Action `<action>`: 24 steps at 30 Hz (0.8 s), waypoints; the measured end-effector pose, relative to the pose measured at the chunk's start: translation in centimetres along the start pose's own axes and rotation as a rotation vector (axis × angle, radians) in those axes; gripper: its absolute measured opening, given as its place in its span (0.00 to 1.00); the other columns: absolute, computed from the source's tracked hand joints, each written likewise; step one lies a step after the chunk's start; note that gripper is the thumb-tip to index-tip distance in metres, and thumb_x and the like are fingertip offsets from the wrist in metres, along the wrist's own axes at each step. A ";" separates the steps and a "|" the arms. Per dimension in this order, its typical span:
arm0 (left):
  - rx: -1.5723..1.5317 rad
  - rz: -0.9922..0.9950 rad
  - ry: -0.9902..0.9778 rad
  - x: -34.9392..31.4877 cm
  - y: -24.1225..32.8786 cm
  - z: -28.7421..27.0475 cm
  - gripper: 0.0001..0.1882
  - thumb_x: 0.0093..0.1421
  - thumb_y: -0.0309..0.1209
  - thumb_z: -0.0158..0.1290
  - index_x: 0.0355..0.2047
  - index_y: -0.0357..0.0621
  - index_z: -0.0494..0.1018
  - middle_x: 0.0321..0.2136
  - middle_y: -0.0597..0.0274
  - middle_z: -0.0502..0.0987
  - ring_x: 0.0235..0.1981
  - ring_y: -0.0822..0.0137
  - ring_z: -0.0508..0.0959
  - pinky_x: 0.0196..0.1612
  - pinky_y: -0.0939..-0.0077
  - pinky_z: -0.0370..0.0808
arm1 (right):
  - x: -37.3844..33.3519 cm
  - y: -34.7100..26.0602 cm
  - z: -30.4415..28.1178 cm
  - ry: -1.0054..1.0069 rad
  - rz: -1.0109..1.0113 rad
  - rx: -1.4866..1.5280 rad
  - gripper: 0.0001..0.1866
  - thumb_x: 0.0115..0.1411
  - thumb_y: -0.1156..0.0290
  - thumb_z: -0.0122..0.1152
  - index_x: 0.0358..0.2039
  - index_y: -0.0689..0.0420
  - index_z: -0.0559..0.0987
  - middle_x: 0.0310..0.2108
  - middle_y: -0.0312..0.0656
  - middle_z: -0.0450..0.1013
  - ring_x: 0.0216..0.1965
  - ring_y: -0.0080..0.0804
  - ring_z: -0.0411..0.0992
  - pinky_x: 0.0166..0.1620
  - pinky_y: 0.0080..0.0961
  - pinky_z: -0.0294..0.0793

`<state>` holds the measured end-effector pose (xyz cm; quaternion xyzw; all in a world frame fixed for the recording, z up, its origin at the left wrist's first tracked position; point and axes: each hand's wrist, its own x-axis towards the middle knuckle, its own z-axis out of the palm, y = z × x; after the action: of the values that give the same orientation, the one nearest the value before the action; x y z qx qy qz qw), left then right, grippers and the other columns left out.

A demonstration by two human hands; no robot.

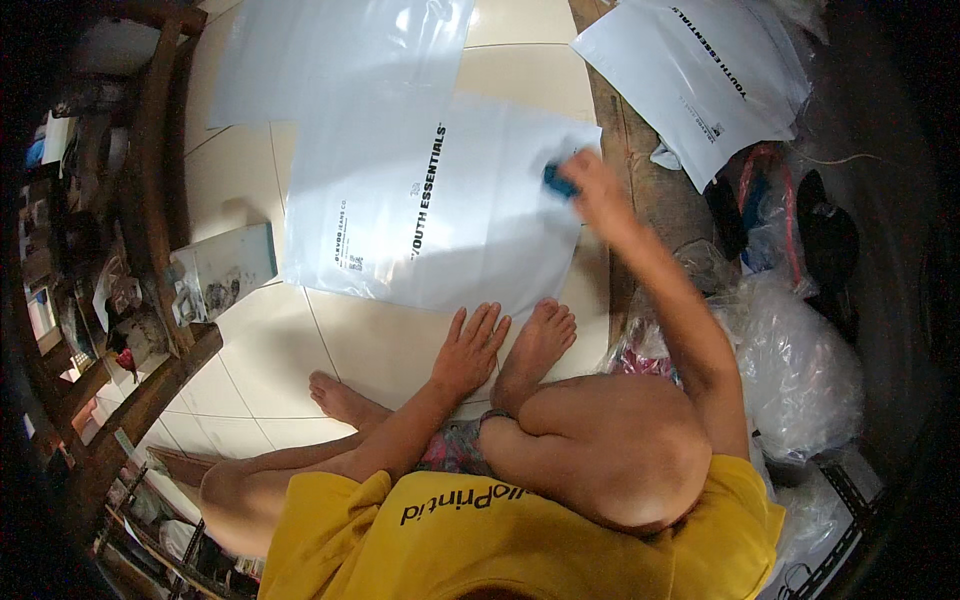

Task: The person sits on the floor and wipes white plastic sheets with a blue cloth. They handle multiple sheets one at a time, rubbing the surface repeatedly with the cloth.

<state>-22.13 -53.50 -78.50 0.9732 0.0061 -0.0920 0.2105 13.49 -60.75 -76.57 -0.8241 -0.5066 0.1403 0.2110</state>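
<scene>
A printed white plastic bag (380, 210) lies flat on the tiled floor in front of me. My right hand (598, 192) is closed around a small dark teal wad (558, 180), perhaps a cloth or sponge. It is over the bag's far right corner, and whether the wad presses on the plastic I cannot tell. With fingers stretched out, my left hand (472, 350) rests flat by the bag's near edge, beside my bare foot (541, 340). It holds nothing.
More bags (340, 50) are spread on the floor beyond. A stack of printed white bags (700, 80) is at the far right, on wooden boards (650, 190). Clear plastic bundles (795, 370) crowd my right side. Along the left runs a wooden rack (165, 160) with a printing screen or panel (225, 272) leaning there.
</scene>
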 end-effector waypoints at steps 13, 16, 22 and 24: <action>-0.026 0.006 -0.059 -0.1 0.0 -1.0 0.34 0.60 0.35 0.53 0.67 0.47 0.60 0.69 0.52 0.57 0.70 0.55 0.56 0.71 0.46 0.50 | 4.8 5.6 -1.4 0.126 0.034 -0.196 0.18 0.48 0.83 0.60 0.41 0.54 0.78 0.39 0.49 0.69 0.44 0.50 0.71 0.46 0.42 0.72; -0.036 0.013 -0.057 -0.1 0.0 -1.0 0.34 0.60 0.35 0.53 0.67 0.46 0.59 0.69 0.51 0.56 0.70 0.54 0.55 0.71 0.45 0.50 | 6.8 6.5 -3.7 0.102 0.055 -0.141 0.24 0.44 0.87 0.64 0.43 0.56 0.76 0.41 0.48 0.70 0.47 0.51 0.71 0.49 0.41 0.72; -0.060 0.008 -0.030 -0.1 0.3 -0.3 0.36 0.60 0.35 0.53 0.68 0.46 0.56 0.70 0.49 0.54 0.71 0.50 0.54 0.70 0.42 0.48 | 1.7 3.5 -1.4 0.141 -0.058 -0.102 0.22 0.45 0.84 0.62 0.44 0.58 0.76 0.46 0.51 0.70 0.51 0.53 0.69 0.54 0.43 0.70; -0.052 0.002 -0.018 -0.2 0.1 -0.1 0.37 0.59 0.35 0.53 0.69 0.46 0.56 0.70 0.49 0.54 0.71 0.50 0.53 0.70 0.42 0.48 | -1.7 -1.5 -0.2 -0.009 -0.154 0.018 0.11 0.54 0.79 0.56 0.39 0.58 0.74 0.41 0.50 0.70 0.47 0.51 0.70 0.50 0.42 0.71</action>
<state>-22.34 -53.52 -78.31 0.9666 0.0058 -0.1003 0.2360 11.68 -61.69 -75.60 -0.7800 -0.5682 0.1319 0.2264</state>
